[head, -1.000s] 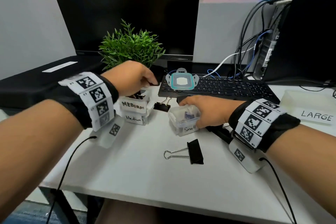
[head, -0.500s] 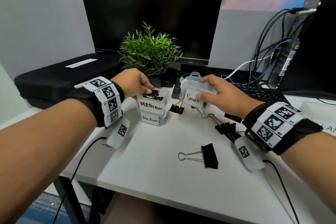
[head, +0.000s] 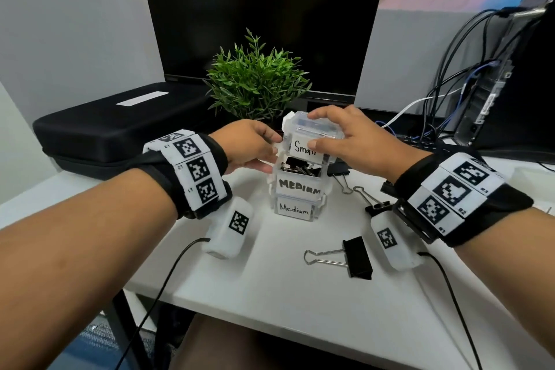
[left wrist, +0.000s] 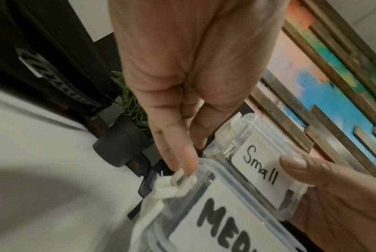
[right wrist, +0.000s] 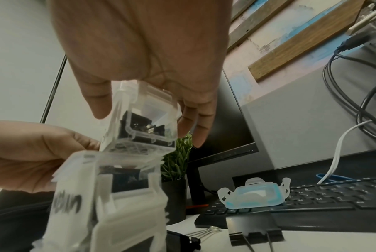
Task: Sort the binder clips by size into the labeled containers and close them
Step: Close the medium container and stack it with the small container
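Two clear containers labelled Medium stand stacked on the white desk [head: 270, 294], the upper one [head: 298, 186] open-topped with black clips inside, the lower one [head: 295, 210] beneath it. My right hand [head: 322, 132] grips the closed Small container [head: 312, 129] from above, thumb on its label, resting it on the stack. In the right wrist view the Small container [right wrist: 144, 119] sits tilted on the upper rim. My left hand [head: 271, 153] touches the stack's left side, a straight fingertip on the upper Medium container's white latch flap [left wrist: 178, 180]. A large black binder clip [head: 357, 257] lies in front.
Two more black clips [head: 341, 173] [head: 377, 207] lie right of the stack. A blue-rimmed lid [right wrist: 254, 196] rests on the keyboard [right wrist: 323, 196]. A potted plant [head: 258, 81] and monitor stand behind, a black case [head: 120, 117] at left, a cabled computer [head: 495, 84] at right.
My right hand lifted the Small container off the desk and carried it left onto the Medium stack. My left hand slid from the top of the Medium container to its side.
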The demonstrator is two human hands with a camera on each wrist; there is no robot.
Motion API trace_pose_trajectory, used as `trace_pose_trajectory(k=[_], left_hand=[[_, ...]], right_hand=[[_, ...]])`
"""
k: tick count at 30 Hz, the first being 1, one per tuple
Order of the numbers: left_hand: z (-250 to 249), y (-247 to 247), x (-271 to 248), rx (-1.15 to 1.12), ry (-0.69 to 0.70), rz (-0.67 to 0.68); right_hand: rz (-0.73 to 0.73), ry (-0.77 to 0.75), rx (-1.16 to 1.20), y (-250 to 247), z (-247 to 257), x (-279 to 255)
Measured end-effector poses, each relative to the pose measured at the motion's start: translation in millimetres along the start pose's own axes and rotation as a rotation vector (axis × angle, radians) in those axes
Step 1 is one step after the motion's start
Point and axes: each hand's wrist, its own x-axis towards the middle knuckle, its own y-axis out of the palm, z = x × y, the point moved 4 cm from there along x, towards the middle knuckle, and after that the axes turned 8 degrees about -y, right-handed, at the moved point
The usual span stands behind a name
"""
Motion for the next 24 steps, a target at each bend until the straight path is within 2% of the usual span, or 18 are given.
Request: trace_pose_trajectory(k=[12,16,20,24], left_hand=[[-8.9,23.4,-4.1,-0.165,0.01,0.082],[-11.0,29.5,-3.4,-0.122,0.033,0.158],[-12.5,33.7,-3.5,-0.016,0.091,0.283],[-8.4,39.5,0.7,0.067,0.128,0.314]], right_hand=[[0.041,-0.008,0.045,-1.8,-6.1,-2.8],[0.065,0.004,0.152,-7.8,-15.4,-9.3],[0.061,-0.022,0.034,-9.6,-18.3,-13.9],[0.059,-0.028,0.051,-7.5,-18.7,-16.6]])
